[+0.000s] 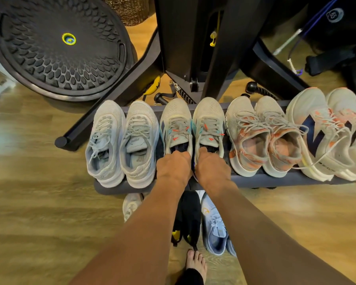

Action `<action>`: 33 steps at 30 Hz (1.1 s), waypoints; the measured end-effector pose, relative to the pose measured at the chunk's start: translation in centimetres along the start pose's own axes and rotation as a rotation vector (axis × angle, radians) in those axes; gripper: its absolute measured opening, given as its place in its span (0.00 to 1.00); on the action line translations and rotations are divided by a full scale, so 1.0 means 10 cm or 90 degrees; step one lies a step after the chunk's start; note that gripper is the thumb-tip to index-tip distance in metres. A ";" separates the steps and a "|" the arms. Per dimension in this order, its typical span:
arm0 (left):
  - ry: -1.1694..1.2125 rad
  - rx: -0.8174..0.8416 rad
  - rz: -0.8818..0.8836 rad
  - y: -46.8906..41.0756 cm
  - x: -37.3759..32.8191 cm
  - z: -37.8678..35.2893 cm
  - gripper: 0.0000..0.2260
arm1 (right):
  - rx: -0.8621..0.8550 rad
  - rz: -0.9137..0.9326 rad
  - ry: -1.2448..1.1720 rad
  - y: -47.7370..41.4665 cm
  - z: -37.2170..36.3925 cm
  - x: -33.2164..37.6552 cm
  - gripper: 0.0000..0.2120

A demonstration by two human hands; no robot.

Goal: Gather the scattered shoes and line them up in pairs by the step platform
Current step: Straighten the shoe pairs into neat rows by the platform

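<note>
On the platform (255, 178) at frame centre, the teal pair (177, 120) is gripped at the heels by both hands, with the arms stretched forward from 6 o'clock, nearly parallel. The left hand (174, 165) is closed over the heel collar of the left shoe, fingers curled down into its opening. The right hand (212, 167) is closed likewise on the right shoe, one digit seen hooked inside. Both shoes are set side by side, toes toward 12 o'clock. A grey pair (136, 140) is lined up just beside them at 9 o'clock, an orange pair (245, 124) at 3 o'clock, and a navy pair (317, 124) beyond that. On the floor at 6 o'clock, a white shoe (132, 204), a black shoe (188, 214) and a blue shoe (214, 229) are seen below the platform's near edge, partly hidden by the arms. A bare foot (195, 262) is seen at the lower edge.
</note>
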State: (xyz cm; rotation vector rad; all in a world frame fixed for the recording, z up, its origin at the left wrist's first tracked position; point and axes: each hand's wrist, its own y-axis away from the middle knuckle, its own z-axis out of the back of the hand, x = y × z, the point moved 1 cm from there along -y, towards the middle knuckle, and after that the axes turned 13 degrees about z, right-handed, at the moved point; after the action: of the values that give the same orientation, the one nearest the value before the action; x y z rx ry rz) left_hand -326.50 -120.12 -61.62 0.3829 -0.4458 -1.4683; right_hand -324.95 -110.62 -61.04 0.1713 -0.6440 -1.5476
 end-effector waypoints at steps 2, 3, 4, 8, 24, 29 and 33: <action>-0.001 0.000 0.001 0.00 0.00 0.00 0.13 | -0.002 0.003 -0.006 0.01 -0.01 0.01 0.16; 0.001 -0.001 -0.002 0.01 0.00 0.00 0.13 | 0.000 0.005 -0.008 0.02 -0.01 0.02 0.17; 0.003 -0.004 -0.005 0.01 -0.01 0.00 0.12 | 0.002 0.006 -0.010 0.03 -0.01 0.02 0.17; -0.003 -0.015 -0.014 0.01 -0.05 0.00 0.12 | 0.003 0.014 -0.015 0.03 0.00 0.02 0.16; -0.045 -0.041 -0.034 0.01 -0.06 0.13 0.19 | -0.033 0.035 -0.057 0.06 0.21 -0.09 0.14; -0.007 -0.106 -0.044 0.04 -0.28 0.45 0.17 | -0.131 0.031 -0.118 0.12 0.53 -0.23 0.11; 0.086 -0.089 -0.105 0.16 -0.61 0.62 0.15 | -0.160 -0.004 -0.148 0.23 0.76 -0.51 0.09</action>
State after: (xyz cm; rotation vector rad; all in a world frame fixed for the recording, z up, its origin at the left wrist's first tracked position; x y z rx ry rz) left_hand -328.62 -113.77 -55.83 0.4123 -0.2057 -1.6118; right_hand -326.13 -103.44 -55.02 -0.1980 -0.6233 -1.6538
